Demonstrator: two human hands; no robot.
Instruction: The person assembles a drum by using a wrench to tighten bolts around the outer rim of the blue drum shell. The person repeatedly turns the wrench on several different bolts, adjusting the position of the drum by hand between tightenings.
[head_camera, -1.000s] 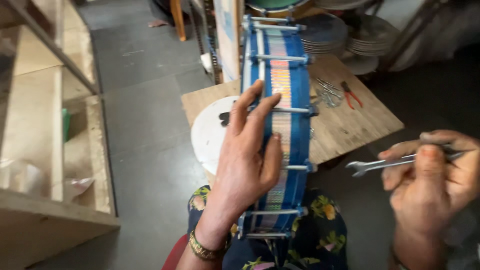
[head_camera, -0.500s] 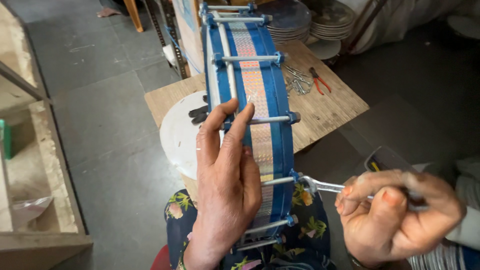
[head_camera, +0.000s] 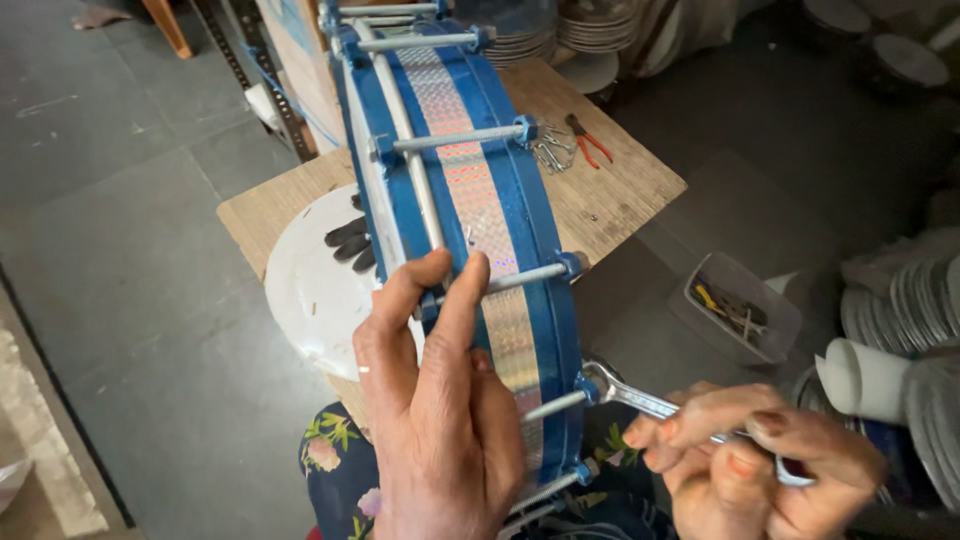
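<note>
- Head view: beyond your fingertips sits a low wooden table (head_camera: 620, 190) on a grey floor, with a white disc (head_camera: 310, 290), red-handled pliers (head_camera: 590, 138) and loose metal parts on it; stacks of plates (head_camera: 900, 310) stand off to your right.
- Your blue drum (head_camera: 480, 200) stands on edge over your lap, a shiny patterned band around its shell, silver tension rods crossing it.
- Your left hand (head_camera: 440, 410) lies spread against the shell, fingertips on a rod, steadying the drum.
- Your right hand (head_camera: 760, 460) is clenched around a silver wrench (head_camera: 650, 400), its open end seated on a rod's nut just left of those fingers.
</note>
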